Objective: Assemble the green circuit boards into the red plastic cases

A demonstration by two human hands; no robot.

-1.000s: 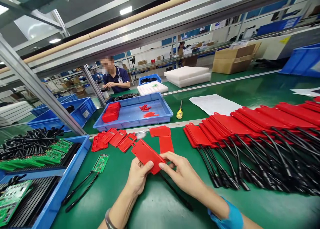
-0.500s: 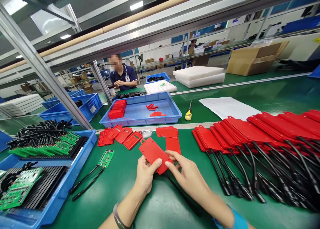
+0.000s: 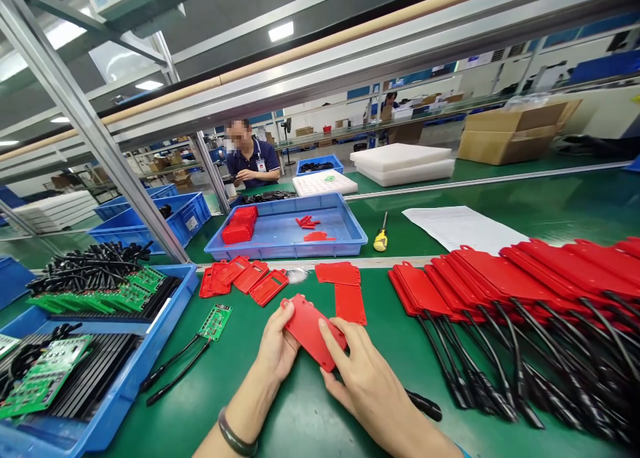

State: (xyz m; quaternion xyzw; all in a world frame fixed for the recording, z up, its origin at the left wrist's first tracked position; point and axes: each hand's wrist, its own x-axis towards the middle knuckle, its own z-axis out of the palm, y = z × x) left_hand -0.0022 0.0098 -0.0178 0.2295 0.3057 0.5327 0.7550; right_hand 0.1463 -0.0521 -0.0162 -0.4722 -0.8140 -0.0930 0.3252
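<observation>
Between my two hands is a flat red plastic case (image 3: 313,331), tilted, with its broad face toward me. My left hand (image 3: 275,345) grips its upper left end, thumb near the corner. My right hand (image 3: 357,365) holds the lower right end, fingers lying over the face and edge. A black cable (image 3: 424,405) runs from the case beneath my right hand and shows again beyond the wrist. Just past the case lie flat red panels (image 3: 349,303) and several red frames with cut-outs (image 3: 269,287). A green circuit board with two black leads (image 3: 216,323) rests left of my hands.
Rows of red cases with black cables (image 3: 480,278) cover the right side. A blue tray (image 3: 285,250) holds red parts; another blue bin (image 3: 175,291) at left holds circuit boards. A yellow screwdriver (image 3: 381,239) and paper sheet (image 3: 460,225) lie behind. A co-worker (image 3: 253,158) sits opposite.
My left hand has shifted up to the case's upper left end. My right fingers now reach further over its face, and the cable end has swung right. The view has tipped slightly upward.
</observation>
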